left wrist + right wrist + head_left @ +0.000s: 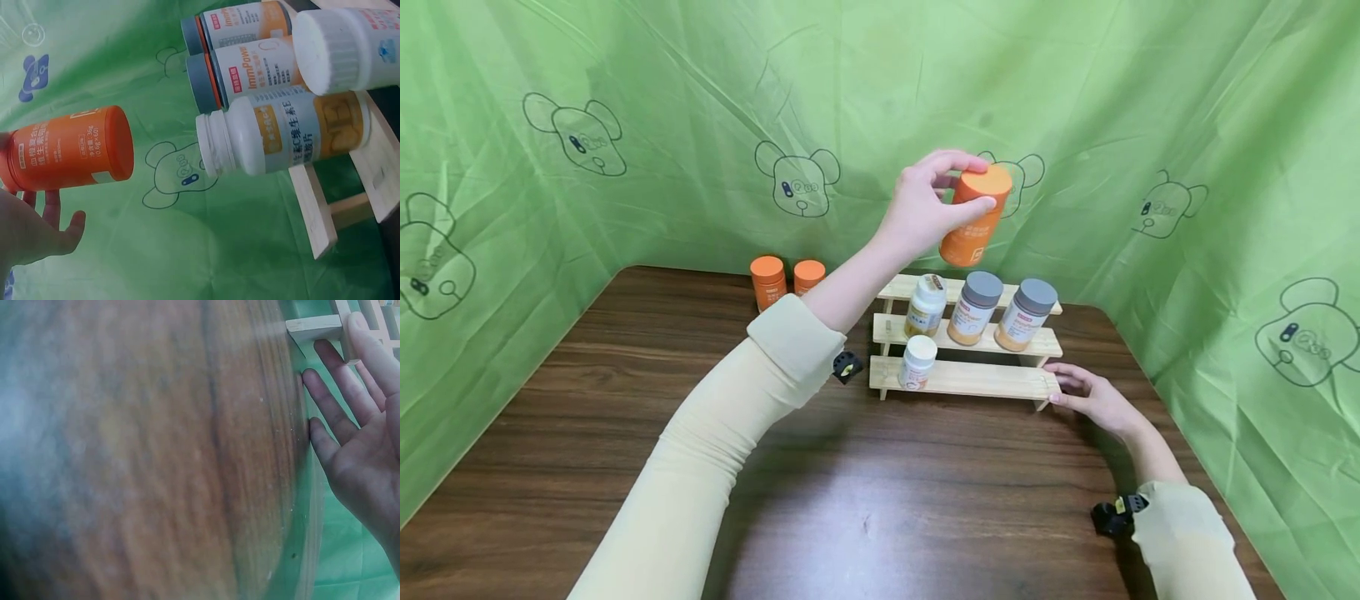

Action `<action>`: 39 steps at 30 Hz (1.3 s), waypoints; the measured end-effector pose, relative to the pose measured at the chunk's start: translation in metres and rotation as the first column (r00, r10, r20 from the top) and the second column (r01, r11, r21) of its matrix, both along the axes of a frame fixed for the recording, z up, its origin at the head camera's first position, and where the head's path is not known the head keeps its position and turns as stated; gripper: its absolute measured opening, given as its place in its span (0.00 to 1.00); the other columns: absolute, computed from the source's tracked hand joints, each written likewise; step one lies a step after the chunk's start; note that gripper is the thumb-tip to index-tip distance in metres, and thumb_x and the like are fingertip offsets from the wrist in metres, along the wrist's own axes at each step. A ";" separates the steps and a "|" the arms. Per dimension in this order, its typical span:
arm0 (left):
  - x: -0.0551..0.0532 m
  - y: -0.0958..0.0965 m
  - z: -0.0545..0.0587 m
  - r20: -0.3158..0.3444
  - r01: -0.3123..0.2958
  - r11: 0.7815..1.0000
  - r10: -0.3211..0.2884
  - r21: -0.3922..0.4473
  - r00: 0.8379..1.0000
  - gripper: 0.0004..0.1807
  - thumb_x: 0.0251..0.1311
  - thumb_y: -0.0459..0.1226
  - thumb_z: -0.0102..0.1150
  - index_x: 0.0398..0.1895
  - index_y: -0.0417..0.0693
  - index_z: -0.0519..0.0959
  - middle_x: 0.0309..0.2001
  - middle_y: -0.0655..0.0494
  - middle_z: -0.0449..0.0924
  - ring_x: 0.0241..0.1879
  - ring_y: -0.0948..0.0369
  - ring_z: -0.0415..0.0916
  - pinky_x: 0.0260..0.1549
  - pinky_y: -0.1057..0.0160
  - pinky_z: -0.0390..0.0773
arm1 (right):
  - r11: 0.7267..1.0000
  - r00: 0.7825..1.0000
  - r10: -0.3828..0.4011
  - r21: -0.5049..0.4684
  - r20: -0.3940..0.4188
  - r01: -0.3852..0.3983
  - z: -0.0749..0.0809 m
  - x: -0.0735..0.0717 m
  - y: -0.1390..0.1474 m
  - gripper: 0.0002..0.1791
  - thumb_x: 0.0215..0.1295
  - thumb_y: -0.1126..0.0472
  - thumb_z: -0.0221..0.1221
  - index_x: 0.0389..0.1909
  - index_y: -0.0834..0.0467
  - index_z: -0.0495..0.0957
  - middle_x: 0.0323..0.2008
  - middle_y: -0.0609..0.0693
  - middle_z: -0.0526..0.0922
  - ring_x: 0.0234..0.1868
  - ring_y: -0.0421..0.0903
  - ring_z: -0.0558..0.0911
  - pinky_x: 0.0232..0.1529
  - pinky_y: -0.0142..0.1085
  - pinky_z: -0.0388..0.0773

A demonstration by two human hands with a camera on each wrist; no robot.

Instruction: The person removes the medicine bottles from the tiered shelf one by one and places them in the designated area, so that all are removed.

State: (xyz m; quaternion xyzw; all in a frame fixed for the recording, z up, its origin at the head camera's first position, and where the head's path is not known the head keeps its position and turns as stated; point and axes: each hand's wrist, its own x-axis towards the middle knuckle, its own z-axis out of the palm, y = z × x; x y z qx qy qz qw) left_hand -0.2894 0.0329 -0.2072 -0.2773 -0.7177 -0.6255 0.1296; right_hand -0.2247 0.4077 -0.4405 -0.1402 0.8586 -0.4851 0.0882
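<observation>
My left hand (925, 200) grips an orange bottle (973, 229) near its lid, with the thumb and fingers on opposite sides. The bottle is raised above the top step of a three-step wooden rack (977, 377), slightly tilted. My right hand (1097, 404) holds the right end of the rack's lowest step, its thumb in front and its fingers behind; in the right wrist view the other fingers spread beside it. On the middle step are a white bottle with a yellow label (927, 307) and two grey-lidded bottles (976, 308). A small white bottle (917, 364) stands on the lowest step, at the left.
Two more orange bottles (767, 283) stand at the back of the dark wooden table (865, 517), left of the rack and partly behind my left arm. A green curtain (685, 208) with bear-head drawings surrounds the table at the back and sides.
</observation>
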 end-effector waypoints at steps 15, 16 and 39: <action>0.026 -0.041 -0.002 0.017 0.002 0.997 -0.001 -0.079 1.000 0.20 0.49 0.40 0.72 0.48 0.54 0.80 0.50 0.64 0.77 0.44 0.62 0.75 0.44 0.63 0.76 | 0.999 1.000 -0.015 0.033 0.007 0.015 -0.001 0.000 0.000 0.30 0.63 0.63 0.60 0.65 0.65 0.62 0.51 0.54 0.80 0.48 0.31 0.78 0.45 0.24 0.74; 0.028 -0.044 -0.003 0.027 0.003 0.997 -0.001 -0.077 1.000 0.20 0.49 0.41 0.72 0.48 0.55 0.80 0.50 0.64 0.78 0.44 0.62 0.75 0.44 0.63 0.77 | 0.999 1.000 -0.015 0.034 0.009 0.014 -0.001 -0.001 0.000 0.30 0.63 0.63 0.60 0.65 0.65 0.62 0.51 0.54 0.80 0.48 0.32 0.78 0.45 0.24 0.74; 0.042 -0.119 -0.043 0.109 -0.043 0.999 0.041 0.018 0.993 0.19 0.49 0.36 0.70 0.47 0.46 0.81 0.50 0.57 0.77 0.45 0.60 0.77 0.49 0.61 0.77 | 0.999 1.000 -0.013 0.048 -0.003 0.013 -0.002 -0.003 0.003 0.30 0.63 0.61 0.61 0.64 0.63 0.64 0.52 0.51 0.80 0.49 0.31 0.77 0.47 0.22 0.71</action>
